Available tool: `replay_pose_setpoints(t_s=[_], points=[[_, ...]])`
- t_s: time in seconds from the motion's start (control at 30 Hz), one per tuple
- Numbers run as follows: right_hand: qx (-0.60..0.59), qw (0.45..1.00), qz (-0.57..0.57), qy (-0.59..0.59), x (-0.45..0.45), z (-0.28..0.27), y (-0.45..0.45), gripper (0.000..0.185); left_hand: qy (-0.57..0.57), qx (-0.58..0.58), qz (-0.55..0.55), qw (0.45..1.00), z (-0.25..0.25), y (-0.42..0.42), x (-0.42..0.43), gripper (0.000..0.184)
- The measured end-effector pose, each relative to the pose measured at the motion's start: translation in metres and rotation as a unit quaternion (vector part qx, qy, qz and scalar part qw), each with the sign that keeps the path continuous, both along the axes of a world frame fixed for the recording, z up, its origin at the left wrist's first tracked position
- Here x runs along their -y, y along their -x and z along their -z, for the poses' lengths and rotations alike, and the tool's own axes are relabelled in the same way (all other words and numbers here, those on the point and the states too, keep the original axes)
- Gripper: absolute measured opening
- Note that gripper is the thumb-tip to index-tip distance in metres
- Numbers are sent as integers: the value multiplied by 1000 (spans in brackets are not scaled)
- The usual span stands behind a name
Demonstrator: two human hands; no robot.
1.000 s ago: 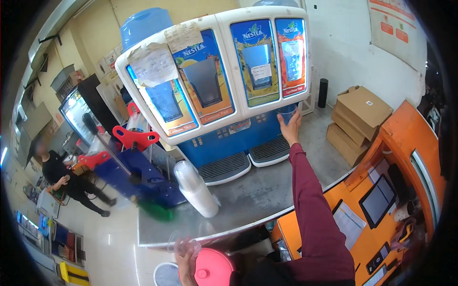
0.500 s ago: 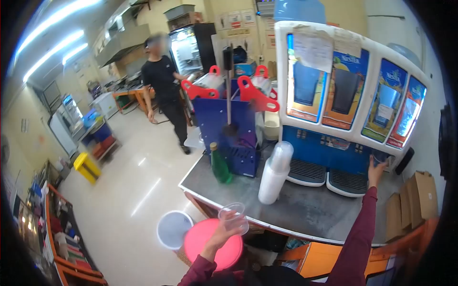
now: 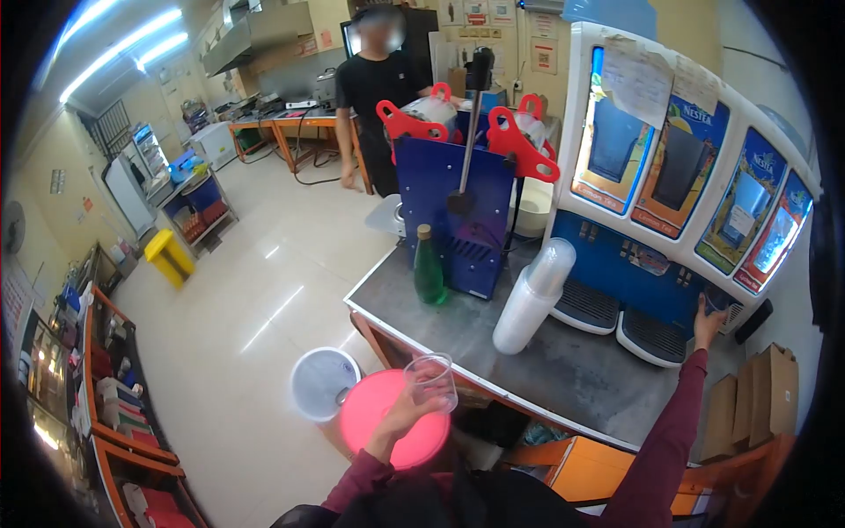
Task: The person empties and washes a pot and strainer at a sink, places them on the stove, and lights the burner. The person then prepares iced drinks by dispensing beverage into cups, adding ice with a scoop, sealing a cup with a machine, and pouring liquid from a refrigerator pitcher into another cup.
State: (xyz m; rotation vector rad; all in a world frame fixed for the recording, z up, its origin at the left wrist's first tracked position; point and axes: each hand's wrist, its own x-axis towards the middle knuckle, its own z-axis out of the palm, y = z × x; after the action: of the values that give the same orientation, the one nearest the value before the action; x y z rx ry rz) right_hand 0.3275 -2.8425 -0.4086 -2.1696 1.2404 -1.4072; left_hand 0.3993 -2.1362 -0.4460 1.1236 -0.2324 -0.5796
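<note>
My left hand [image 3: 407, 412] grips a clear plastic cup [image 3: 433, 384] above a pink round lid [image 3: 378, 426]. At the right, my right hand [image 3: 707, 324] holds a clear cup [image 3: 715, 301] under the rightmost part of the drink dispenser [image 3: 629, 255]; the dispenser's edge and my fingers partly hide it. A leaning stack of clear cups [image 3: 533, 299] stands on the metal counter [image 3: 581, 377], left of the drip trays [image 3: 651, 336]. Behind the stack, a green bottle [image 3: 429, 268] is upright beside a blue machine [image 3: 451, 207].
A person in black [image 3: 374, 97] stands behind the blue machine. A white round container [image 3: 326, 384] sits left of the pink lid. Cardboard boxes [image 3: 764, 396] are at the right, an orange surface [image 3: 591, 475] below the counter. A yellow bin [image 3: 170, 257] stands on the floor.
The view has swung left, bringing more of the room in. The person in black has come closer to the blue machine. Both hands keep their cups, the right one still under the dispenser.
</note>
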Motion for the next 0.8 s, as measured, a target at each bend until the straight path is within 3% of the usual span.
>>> replay_pose_setpoints(t_s=[0.07,0.23,0.33,0.47,0.5,0.7,0.8], points=[[8,999,-40,15,4,-2,3,105,5,9,-10,1000,2,0,-3,67],[-136,987,84,-33,10,13,2,114,-4,34,11,999,3,2,4,70],[-17,996,67,63,-7,10,-1,101,-13,10,2,1000,-3,5,8,72],[-26,994,75,79,-2,9,-3,103,-20,15,8,1000,-4,5,13,73],[-16,998,-33,-54,-7,-4,9,119,-23,14,11,1000,-5,5,15,73],[-39,991,-45,-119,-17,-23,15,120,-28,14,33,999,-11,5,26,76],[-36,996,-39,-70,-10,-17,13,115,-28,14,45,999,-8,6,29,69]])
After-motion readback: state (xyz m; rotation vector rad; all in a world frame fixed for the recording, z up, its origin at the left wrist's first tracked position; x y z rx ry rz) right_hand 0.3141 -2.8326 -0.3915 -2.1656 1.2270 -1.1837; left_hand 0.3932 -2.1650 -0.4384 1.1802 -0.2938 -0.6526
